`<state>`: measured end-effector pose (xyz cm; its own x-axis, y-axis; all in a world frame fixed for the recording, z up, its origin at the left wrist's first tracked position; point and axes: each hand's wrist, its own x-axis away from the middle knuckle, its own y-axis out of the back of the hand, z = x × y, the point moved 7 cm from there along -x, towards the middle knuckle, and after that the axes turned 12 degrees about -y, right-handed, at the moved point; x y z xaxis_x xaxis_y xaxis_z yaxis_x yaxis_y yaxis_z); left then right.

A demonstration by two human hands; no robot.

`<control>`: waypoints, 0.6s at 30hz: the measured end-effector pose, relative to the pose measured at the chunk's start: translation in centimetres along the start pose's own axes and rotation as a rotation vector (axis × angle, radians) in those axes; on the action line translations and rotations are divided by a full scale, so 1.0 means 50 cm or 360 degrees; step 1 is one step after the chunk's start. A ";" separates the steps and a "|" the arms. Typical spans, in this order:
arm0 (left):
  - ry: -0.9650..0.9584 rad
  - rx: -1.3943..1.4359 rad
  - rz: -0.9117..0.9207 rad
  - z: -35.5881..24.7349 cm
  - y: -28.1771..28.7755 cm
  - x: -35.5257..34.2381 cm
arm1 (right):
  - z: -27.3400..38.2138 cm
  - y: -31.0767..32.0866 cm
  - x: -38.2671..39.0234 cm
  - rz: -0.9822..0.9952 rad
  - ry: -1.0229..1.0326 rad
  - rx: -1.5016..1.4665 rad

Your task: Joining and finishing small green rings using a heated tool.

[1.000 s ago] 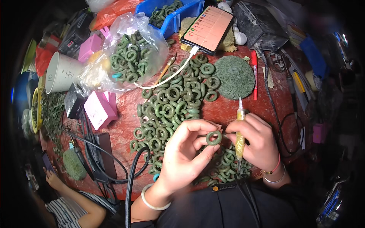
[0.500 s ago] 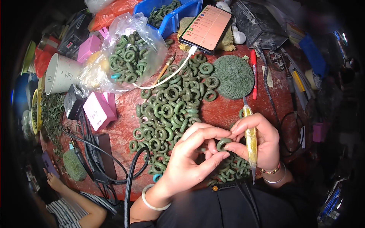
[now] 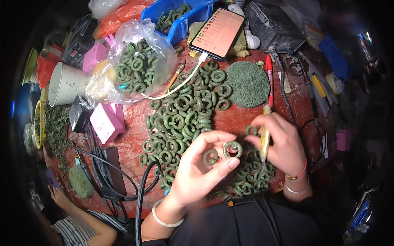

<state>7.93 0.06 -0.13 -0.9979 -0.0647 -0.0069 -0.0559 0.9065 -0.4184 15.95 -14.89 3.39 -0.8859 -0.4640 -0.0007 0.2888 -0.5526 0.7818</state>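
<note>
My left hand (image 3: 196, 172) pinches a green ring (image 3: 232, 149) between thumb and forefinger. A second green ring (image 3: 210, 157) rests against its curled fingers. In my right hand (image 3: 282, 143) is a slim carving tool (image 3: 265, 139) with a yellow wrapped handle, held near upright and slightly blurred. Beside my right fingertips shows another green ring (image 3: 251, 130); I cannot tell whether they touch it. A large heap of similar rings (image 3: 180, 119) spreads over the red table beyond my left hand, and a smaller pile (image 3: 252, 174) lies below my hands.
Behind the heap are a round green scouring pad (image 3: 247, 84), a phone (image 3: 219, 33) on a white cable, a clear bag (image 3: 152, 82) of rings and a blue bin (image 3: 180, 30). A white cup (image 3: 65, 84), pink box (image 3: 106, 123) and black cables (image 3: 102, 164) stand left.
My hands have moved apart. The right hand with the tool has drawn away from the pinched ring, which the left hand now holds up alone, its opening facing me.
</note>
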 end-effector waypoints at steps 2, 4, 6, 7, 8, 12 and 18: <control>0.0102 0.0253 -0.0027 0.003 -0.004 -0.002 | 0.013 -0.017 0.010 0.0122 0.0013 -0.0004; 0.0297 0.0598 -0.0018 0.019 -0.001 0.002 | 0.023 -0.032 0.015 0.0152 0.0068 0.0030; 0.0455 0.0909 -0.0100 0.029 0.000 0.003 | 0.024 -0.034 0.014 0.0158 0.0082 -0.0014; 0.0517 0.1022 -0.0123 0.034 0.001 0.004 | 0.025 -0.034 0.013 0.0156 0.0089 -0.0045; 0.0518 0.1020 -0.0129 0.035 0.002 0.005 | 0.028 -0.037 0.012 0.0185 0.0078 -0.0109; 0.0544 0.1145 -0.0177 0.034 -0.002 0.004 | 0.035 -0.042 0.013 0.0161 0.0286 -0.0004; 0.0539 0.1159 -0.0153 0.047 0.002 0.005 | 0.013 -0.035 0.012 0.0171 0.0050 -0.0091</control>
<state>7.74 -0.83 -2.33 -0.9524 0.1072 0.2855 -0.2224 0.3965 -0.8907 14.70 -13.74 2.42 -0.8372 -0.5435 0.0610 0.4025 -0.5367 0.7416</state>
